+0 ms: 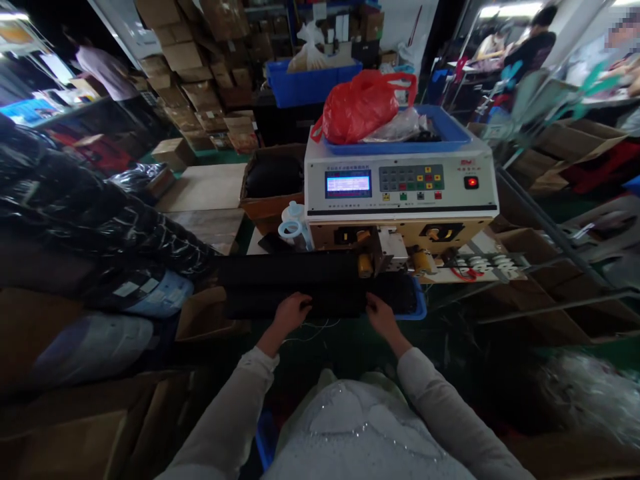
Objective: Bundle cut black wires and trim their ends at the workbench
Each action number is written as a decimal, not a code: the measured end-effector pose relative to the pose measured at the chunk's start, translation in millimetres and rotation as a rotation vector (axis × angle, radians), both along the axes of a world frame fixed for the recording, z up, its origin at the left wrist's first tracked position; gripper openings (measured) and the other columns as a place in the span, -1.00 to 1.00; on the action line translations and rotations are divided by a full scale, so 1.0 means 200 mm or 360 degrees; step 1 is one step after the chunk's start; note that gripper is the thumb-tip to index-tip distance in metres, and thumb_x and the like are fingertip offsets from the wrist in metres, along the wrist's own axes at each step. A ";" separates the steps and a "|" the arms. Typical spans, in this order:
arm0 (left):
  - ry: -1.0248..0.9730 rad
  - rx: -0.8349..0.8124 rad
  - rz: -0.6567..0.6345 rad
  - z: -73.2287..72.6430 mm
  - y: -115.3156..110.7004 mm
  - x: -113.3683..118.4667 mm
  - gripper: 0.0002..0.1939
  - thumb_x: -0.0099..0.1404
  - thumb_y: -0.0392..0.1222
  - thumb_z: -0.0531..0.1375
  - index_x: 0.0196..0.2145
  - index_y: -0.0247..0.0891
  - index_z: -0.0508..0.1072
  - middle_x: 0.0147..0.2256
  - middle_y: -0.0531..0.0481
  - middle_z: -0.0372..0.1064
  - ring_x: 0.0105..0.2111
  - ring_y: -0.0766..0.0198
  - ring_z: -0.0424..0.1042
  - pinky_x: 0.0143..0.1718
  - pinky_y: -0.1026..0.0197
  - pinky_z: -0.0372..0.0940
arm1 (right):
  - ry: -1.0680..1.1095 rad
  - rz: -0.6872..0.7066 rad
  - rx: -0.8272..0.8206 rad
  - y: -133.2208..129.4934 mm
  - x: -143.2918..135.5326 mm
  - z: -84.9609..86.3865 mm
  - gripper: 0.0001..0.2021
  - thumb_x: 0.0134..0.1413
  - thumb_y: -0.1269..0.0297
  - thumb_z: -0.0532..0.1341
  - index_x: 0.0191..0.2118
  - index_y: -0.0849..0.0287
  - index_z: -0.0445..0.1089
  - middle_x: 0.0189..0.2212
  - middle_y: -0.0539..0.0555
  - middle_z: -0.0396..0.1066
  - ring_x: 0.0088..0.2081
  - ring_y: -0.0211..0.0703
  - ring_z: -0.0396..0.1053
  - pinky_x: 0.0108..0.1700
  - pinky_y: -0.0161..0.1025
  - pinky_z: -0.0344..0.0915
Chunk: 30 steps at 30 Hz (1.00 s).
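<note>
Left hand: my left hand (293, 310) is at the near edge of the long black piece (295, 272), fingers curled and thumb close to the index finger. Whether they pinch that edge or something dark lying against it, I cannot tell.
Right hand: my right hand (379, 313) mirrors it farther right, fingertips bent in against the dark area. I cannot tell whether that grip is closed on anything.
Spacing: both hands are apart and roughly level, I judge to steady whatever lies between them from two points.
Black piece: it lies lengthwise in front of me, running left from below the machine (376, 183); probably it is set there to be in line with the metal block (391, 250) on the machine's front.
Lower blue tray: its rim (423, 308) shows beneath the block's right side, likely placed there to catch what drops.
Controls: the lit display (348, 183), keypad (411, 179) and glowing red switch (471, 182) face me, presumably so I can read and reach them from here.
Machine top: the upper blue tray (400, 147) bears a red plastic bag (360, 110), perhaps parked up there to free the front.
White rollers: they (483, 265) sit at the machine's right, seemingly for guiding.
</note>
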State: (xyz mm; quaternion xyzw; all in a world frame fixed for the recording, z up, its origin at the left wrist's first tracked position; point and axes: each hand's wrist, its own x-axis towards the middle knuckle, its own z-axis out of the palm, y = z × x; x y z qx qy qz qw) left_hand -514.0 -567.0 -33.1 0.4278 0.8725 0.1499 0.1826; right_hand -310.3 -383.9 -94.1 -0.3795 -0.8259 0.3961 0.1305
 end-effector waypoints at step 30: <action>0.0272 -0.0405 -0.0217 -0.03 0.19 0.03 -0.80 0.24 -0.25 0.11 -0.22 -0.19 0.49 -0.15 -0.11 0.45 -0.13 0.12 0.46 -0.14 0.16 0.28 | -0.0342 0.0672 0.0679 -0.10 -0.17 0.25 -0.65 0.22 0.31 0.06 0.09 0.09 0.38 0.05 0.11 0.40 0.01 0.06 0.21 -0.04 -0.03 0.22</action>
